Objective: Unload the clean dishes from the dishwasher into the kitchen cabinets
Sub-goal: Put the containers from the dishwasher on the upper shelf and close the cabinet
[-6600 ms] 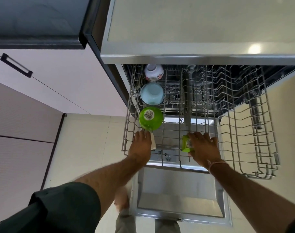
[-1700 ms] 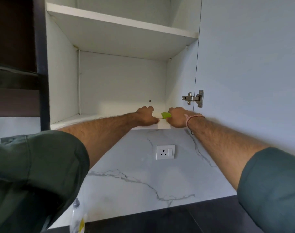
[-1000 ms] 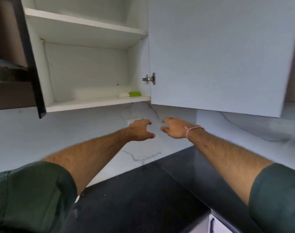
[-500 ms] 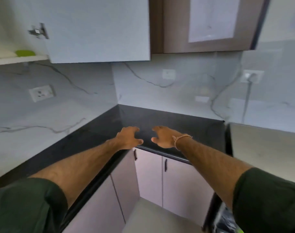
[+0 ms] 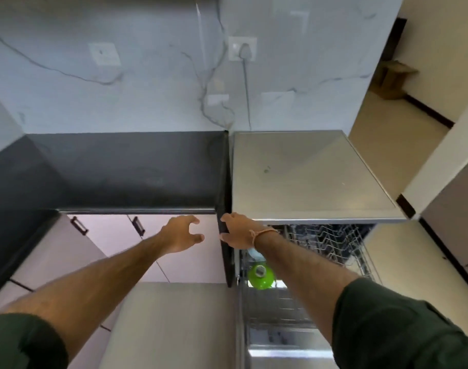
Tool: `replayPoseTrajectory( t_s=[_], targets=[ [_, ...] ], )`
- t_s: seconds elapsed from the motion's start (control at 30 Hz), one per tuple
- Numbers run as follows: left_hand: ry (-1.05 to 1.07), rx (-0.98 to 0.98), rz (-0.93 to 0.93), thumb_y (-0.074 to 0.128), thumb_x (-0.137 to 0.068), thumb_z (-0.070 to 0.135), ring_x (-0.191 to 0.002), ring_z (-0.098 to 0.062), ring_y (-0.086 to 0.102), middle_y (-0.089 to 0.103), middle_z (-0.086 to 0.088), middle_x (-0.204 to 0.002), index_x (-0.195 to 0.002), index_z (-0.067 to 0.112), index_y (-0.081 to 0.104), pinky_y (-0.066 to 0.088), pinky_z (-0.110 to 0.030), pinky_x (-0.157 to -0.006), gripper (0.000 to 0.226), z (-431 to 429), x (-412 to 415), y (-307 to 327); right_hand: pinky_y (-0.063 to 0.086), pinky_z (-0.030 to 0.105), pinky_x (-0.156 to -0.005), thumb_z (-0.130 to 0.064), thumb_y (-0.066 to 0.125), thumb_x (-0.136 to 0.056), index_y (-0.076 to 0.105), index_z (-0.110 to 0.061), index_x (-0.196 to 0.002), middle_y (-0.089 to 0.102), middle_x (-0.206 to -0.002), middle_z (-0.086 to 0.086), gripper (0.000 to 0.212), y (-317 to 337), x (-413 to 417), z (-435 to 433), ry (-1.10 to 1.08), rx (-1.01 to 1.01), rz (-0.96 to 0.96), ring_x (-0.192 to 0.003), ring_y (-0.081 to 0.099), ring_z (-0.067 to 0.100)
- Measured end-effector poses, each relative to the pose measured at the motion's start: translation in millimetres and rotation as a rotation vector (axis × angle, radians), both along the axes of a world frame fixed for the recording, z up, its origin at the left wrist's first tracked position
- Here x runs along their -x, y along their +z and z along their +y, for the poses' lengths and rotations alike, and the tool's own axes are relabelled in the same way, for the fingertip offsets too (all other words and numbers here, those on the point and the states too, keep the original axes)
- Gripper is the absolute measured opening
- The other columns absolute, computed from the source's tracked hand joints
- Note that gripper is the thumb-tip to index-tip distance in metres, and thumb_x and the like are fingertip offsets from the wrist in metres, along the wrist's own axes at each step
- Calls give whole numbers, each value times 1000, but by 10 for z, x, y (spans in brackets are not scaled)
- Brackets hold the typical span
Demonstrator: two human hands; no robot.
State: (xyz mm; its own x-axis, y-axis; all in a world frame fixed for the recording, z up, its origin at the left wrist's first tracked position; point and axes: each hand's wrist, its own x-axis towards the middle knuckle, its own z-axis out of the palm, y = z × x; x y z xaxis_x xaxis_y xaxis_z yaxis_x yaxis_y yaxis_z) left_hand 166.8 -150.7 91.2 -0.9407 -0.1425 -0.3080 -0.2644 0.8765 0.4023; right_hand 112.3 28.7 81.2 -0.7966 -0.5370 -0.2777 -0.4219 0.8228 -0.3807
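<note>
Both hands are hanging in the air in front of the counter edge, empty. The left hand (image 5: 181, 235) is showing curled, spread fingers with nothing between them; the right hand (image 5: 237, 231), with a thin band at the wrist, is likewise loosely open and holding nothing. Neither is touching a dish.

The dishwasher (image 5: 312, 177) is standing to the right of the black countertop (image 5: 126, 169), its door down and the upper rack (image 5: 331, 243) drawn out. A green bowl (image 5: 261, 276) is sitting upside down at the rack's left side, base up, showing just beside the right forearm. A pale bluish dish (image 5: 253, 253) is lying just behind it, mostly hidden by that forearm; what sort of dish it is cannot be told.

The relation that matters: the bowl is lying below and slightly right of the right hand, nearer the body than the fingertips are. The right hand is the nearer one; the left is sitting across the dark side panel, over the lilac cabinet fronts (image 5: 115, 235). The bowl being round, it is offering no long axis to line up with.

Judgement: the next reach is probably calling for the right hand to drop and pull back toward the bowl, gripping across its upturned base, with the left crossing rightward for the dish behind.
</note>
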Motion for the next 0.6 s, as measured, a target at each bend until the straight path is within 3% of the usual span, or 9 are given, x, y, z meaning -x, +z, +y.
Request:
replayPoseTrajectory(
  t_s=[0.3,0.5,0.6],
  targets=[
    [-92,-53,-214,68,-89,40,-128,-23,50,55,-5,-140,-136,18,52,42,-35,-104,54,1194,457,-1168,40,37,-101,-19,54,-93,45,-3,-135,46,-139,18,47,-1091,575,1223,4,-67,-168,-125,47,35],
    [-169,-125,-271,71,-86,27,-109,-23,61,64,-6,-117,-121,10,60,43,-26,-83,41,1628,712,-1961,46,38,-99,-22,58,-90,41,-9,-139,53,-134,16,53,-1828,1029,1433,0,-105,-219,-116,55,31],
    [-175,-126,-266,71,-84,27,-103,-26,64,66,-11,-112,-114,3,63,51,-31,-85,39,1769,865,-2401,47,35,-97,-25,63,-88,38,-10,-142,53,-134,16,61,-2175,1285,1395,18,-133,-224,-116,55,31]
  ],
)
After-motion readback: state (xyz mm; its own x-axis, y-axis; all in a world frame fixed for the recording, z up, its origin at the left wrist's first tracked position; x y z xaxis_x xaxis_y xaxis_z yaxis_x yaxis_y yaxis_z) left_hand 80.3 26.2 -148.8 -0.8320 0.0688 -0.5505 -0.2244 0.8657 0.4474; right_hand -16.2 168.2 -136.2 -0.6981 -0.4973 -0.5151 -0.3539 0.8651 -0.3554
